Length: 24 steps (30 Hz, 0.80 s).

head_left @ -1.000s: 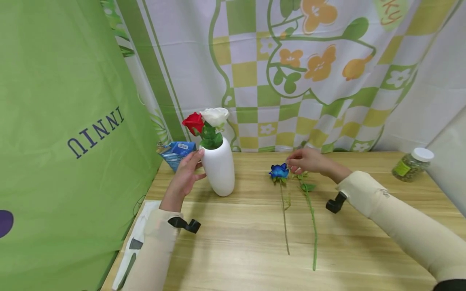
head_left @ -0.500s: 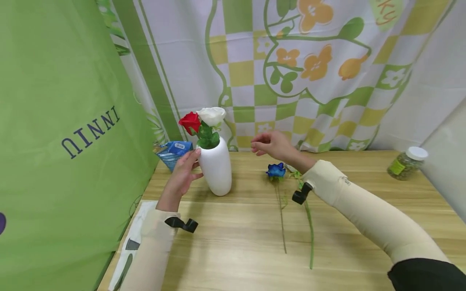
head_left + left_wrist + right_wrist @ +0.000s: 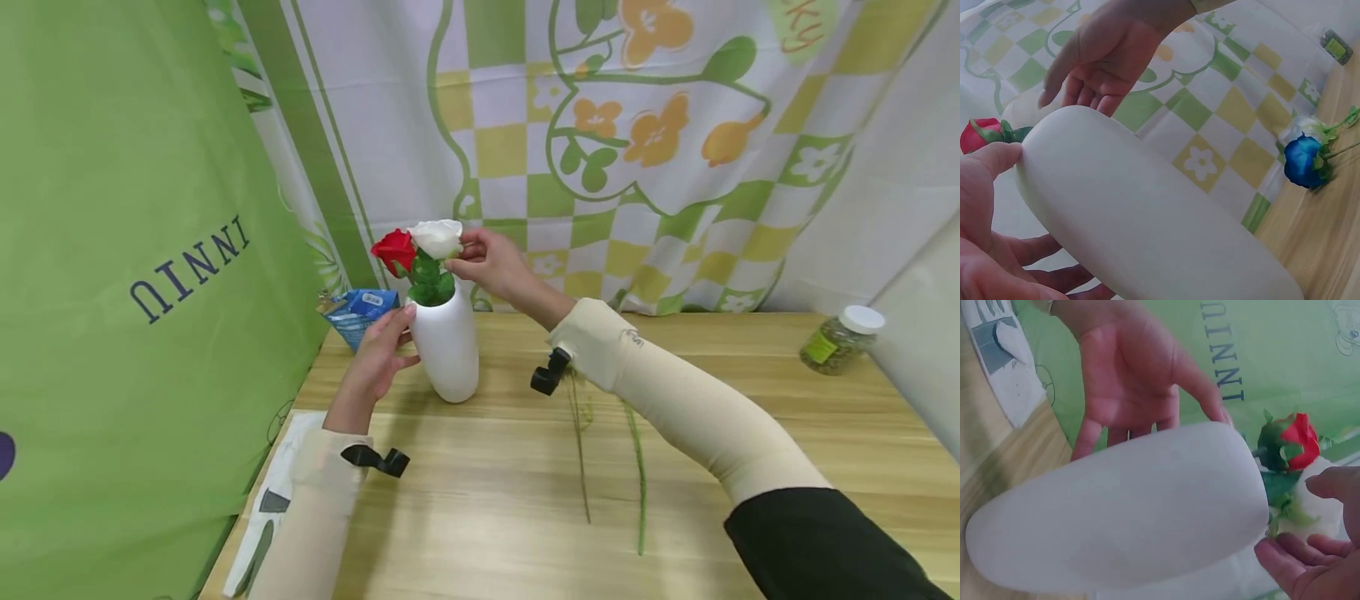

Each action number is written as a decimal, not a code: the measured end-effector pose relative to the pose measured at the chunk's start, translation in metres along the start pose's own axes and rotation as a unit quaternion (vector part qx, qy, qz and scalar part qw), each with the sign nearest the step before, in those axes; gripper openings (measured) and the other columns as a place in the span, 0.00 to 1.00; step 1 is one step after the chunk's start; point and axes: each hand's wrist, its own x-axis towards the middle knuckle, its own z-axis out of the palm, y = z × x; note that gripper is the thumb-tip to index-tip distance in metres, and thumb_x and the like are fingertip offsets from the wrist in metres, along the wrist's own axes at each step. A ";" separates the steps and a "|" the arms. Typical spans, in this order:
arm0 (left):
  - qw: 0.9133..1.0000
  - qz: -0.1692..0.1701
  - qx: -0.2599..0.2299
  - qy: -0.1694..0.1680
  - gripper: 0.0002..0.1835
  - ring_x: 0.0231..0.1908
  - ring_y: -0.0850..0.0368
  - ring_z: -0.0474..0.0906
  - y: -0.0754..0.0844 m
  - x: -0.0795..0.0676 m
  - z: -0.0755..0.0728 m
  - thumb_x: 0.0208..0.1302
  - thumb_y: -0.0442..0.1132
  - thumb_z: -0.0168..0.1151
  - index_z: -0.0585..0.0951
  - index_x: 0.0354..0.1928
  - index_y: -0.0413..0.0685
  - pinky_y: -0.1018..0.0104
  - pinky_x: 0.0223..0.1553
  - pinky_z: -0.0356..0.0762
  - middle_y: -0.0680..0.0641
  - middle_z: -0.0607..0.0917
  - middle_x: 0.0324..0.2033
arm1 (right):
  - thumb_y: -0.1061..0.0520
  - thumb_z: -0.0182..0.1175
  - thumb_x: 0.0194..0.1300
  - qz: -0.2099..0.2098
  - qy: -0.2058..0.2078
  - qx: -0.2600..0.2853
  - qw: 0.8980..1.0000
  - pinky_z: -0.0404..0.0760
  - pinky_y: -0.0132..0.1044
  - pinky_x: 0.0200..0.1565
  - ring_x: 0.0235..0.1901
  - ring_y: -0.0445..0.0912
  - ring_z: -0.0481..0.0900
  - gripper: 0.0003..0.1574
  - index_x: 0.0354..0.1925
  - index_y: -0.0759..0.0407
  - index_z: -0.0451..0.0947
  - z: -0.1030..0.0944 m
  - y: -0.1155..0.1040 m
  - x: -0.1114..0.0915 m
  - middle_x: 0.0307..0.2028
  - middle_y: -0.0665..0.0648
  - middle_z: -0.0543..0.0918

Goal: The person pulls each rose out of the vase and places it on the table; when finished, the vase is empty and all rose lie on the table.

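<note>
A white vase (image 3: pixel 446 350) stands on the table, holding a red rose (image 3: pixel 393 250) and a white rose (image 3: pixel 437 239) with green leaves. My left hand (image 3: pixel 381 362) grips the vase's left side near the rim, thumb close to the lip and fingers around the far side. My right hand (image 3: pixel 491 265) is at the white rose's right edge; thumb and fingertips lie on either side of it, with a gap between them in the right wrist view. A blue rose (image 3: pixel 1302 161) lies on the table beside a pale flower (image 3: pixel 1310 128); the right sleeve hides both heads in the head view.
Two stems, a brown one (image 3: pixel 581 458) and a green one (image 3: pixel 640 483), lie on the table. A blue packet (image 3: pixel 360 312) stands behind my left hand. A lidded jar (image 3: pixel 842 340) is at the far right. A green cloth (image 3: pixel 150 375) borders the left; a patterned curtain (image 3: pixel 502 150) hangs behind.
My right hand has gone left from the blue rose, across to the white rose in the vase. The left hand keeps its hold on the vase.
</note>
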 end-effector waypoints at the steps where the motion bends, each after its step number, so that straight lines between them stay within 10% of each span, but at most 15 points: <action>1: 1.000 -0.002 -0.001 0.001 0.34 0.70 0.40 0.64 -0.001 0.000 0.000 0.74 0.54 0.52 0.63 0.74 0.43 0.32 0.66 0.66 0.40 0.66 0.72 | 0.58 0.67 0.65 0.002 0.002 -0.013 1.000 0.83 0.43 0.55 0.55 0.56 0.82 0.35 0.65 0.66 0.68 0.002 -0.001 0.001 0.55 0.67 0.82; 10: 1.000 0.007 0.007 -0.004 0.36 0.70 0.39 0.64 -0.002 0.003 -0.002 0.72 0.56 0.53 0.62 0.74 0.43 0.32 0.66 0.66 0.40 0.66 0.72 | 0.57 0.71 0.60 0.011 0.011 -0.013 1.000 0.81 0.43 0.54 0.52 0.52 0.82 0.48 0.72 0.58 0.58 0.016 -0.004 0.011 0.54 0.65 0.83; 24: 1.000 0.004 0.005 -0.007 0.35 0.71 0.39 0.64 -0.002 0.002 -0.002 0.73 0.56 0.52 0.62 0.74 0.44 0.32 0.66 0.66 0.40 0.65 0.72 | 0.62 0.70 0.59 0.001 0.016 -0.027 1.000 0.76 0.46 0.65 0.60 0.55 0.77 0.40 0.66 0.62 0.65 0.030 -0.001 0.021 0.61 0.62 0.77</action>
